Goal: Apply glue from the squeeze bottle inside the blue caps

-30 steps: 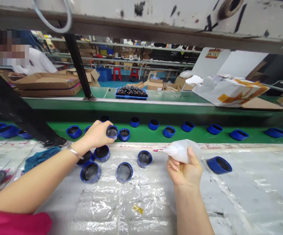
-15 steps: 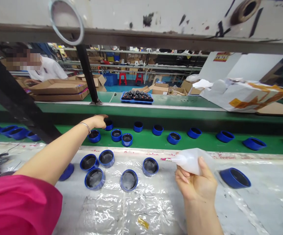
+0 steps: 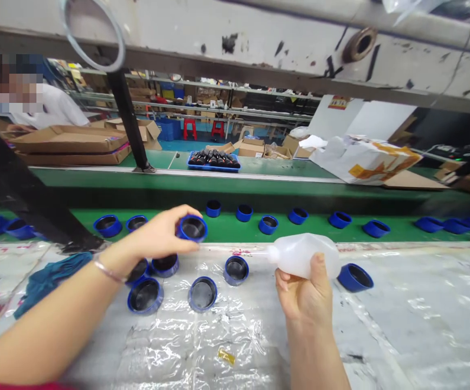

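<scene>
My left hand (image 3: 164,233) is wrapped round a round blue cup with a black inside (image 3: 193,234), lifted at the near edge of the green belt, its open side turned up and toward me. In my right hand (image 3: 306,298) lies a translucent white squeeze bottle (image 3: 310,254), tilted on its side, its thin nozzle pointing left. Below the hands, several similar cups stand on the plastic-covered table, among them a cup (image 3: 202,294) in the middle and a cup (image 3: 236,270) left of the bottle. Another cup (image 3: 356,277) stands right of the bottle. My left hand partly hides two cups.
More blue cups stand along the green belt (image 3: 316,230). A dark post (image 3: 27,189) slants down at the left, beside a teal cloth (image 3: 52,281). Across the belt are a blue tray of black parts (image 3: 214,161), cardboard trays (image 3: 72,142) and a person in white (image 3: 58,105).
My left hand has come back from the belt toward me and right, now with a blue cup in it. The bottle stays in my right hand. The view has turned slightly right.
</scene>
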Available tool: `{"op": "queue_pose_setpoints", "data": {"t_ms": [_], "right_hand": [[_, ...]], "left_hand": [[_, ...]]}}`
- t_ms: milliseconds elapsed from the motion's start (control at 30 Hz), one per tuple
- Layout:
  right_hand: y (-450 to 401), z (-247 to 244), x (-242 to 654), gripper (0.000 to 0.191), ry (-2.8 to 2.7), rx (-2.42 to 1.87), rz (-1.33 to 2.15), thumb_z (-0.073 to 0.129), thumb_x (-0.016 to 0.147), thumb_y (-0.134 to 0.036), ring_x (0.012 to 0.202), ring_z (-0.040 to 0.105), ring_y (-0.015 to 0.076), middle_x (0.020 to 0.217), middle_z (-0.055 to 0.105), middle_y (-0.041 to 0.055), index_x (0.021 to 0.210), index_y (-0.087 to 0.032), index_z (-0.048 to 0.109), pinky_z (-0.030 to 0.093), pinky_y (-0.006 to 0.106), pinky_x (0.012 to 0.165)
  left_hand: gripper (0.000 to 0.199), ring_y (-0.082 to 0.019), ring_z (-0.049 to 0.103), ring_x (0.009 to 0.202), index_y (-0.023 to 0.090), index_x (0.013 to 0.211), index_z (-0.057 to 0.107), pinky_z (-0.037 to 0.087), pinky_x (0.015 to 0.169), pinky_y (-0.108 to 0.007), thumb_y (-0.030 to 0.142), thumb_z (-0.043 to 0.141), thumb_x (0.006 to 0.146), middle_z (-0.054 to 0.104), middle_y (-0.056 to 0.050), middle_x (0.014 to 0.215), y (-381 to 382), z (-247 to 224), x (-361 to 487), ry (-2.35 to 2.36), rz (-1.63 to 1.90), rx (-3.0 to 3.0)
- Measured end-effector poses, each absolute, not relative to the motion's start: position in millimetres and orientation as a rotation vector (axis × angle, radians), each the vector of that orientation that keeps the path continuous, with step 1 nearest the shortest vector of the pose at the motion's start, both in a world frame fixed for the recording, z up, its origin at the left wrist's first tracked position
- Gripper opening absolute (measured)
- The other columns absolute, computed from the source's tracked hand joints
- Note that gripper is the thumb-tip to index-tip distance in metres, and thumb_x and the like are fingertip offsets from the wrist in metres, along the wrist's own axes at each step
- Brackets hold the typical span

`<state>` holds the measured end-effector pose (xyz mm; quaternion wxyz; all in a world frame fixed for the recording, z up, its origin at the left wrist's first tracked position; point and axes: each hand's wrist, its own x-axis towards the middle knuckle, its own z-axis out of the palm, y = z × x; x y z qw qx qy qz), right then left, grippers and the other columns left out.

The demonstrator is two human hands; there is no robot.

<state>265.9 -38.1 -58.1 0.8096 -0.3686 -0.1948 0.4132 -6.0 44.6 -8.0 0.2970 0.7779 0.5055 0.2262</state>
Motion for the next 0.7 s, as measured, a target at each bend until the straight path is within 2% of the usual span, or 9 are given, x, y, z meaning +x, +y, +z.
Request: {"op": "queue_pose_setpoints", "data": {"t_ms": [133,267,367,467,633,700], "right_hand": [[-54.0,-42.1,248.2,0.049,-0.439,-0.796,0.665,0.094,0.058,-0.039,0.044,0.053,0.0107,0.068,0.06,-0.0048,0.092,-0.018,0.064,0.035,0.02,0.029],[-68.8,-43.7,241.5,0.032,-0.62,-0.835,0.519,0.086,0.07,-0.037,0.043,0.05,0.0118,0.063,0.052,-0.0047,0.086,-0.02,0.063,0.038,0.024,0.032],[-73.9,-55.7,242.8,0.034,-0.656,-0.895,0.504,0.087,0.07,-0.036,0.05,0.055,0.0146,0.067,0.054,-0.0026,0.092,-0.022,0.064,0.043,0.026,0.038],[-74.6,-63.6,243.4,0.038,-0.636,-0.909,0.519,0.089,0.067,-0.035,0.054,0.058,0.0166,0.07,0.058,-0.0011,0.094,-0.023,0.065,0.045,0.027,0.038],[-73.6,-63.0,241.2,0.036,-0.651,-0.885,0.589,0.093,0.063,-0.034,0.047,0.055,0.0153,0.061,0.057,-0.0004,0.066,-0.019,0.061,0.046,0.028,0.033],[-74.0,-63.9,241.9,0.038,-0.665,-0.892,0.581,0.094,0.063,-0.035,0.046,0.055,0.0152,0.059,0.057,0.0006,0.061,-0.018,0.06,0.046,0.028,0.033]], "left_hand": [[0.053,-0.028,0.073,0.102,0.019,0.119,0.066,0.058,0.093,-0.038,0.031,0.081,0.069,0.077,-0.006,0.113,-7.9,-15.0,19.5,1.101,0.611,1.865],[0.043,-0.027,0.071,0.103,0.021,0.112,0.071,0.055,0.092,-0.037,0.029,0.081,0.071,0.077,-0.004,0.112,-20.6,-21.3,22.7,1.053,0.589,1.839],[0.044,-0.027,0.07,0.099,0.021,0.113,0.072,0.054,0.089,-0.036,0.032,0.082,0.072,0.076,-0.003,0.109,-20.1,-22.2,19.3,1.014,0.572,1.844],[0.051,-0.027,0.069,0.101,0.021,0.119,0.072,0.052,0.092,-0.037,0.033,0.085,0.071,0.075,-0.003,0.112,-20.7,-21.4,18.1,1.004,0.563,1.887],[0.053,-0.026,0.07,0.102,0.023,0.123,0.072,0.053,0.093,-0.036,0.033,0.086,0.072,0.075,-0.003,0.115,-22.7,-21.6,20.0,0.972,0.564,1.891],[0.052,-0.026,0.07,0.102,0.023,0.122,0.072,0.053,0.092,-0.035,0.032,0.086,0.072,0.075,-0.003,0.115,-23.1,-22.1,20.5,0.959,0.564,1.885]]}}
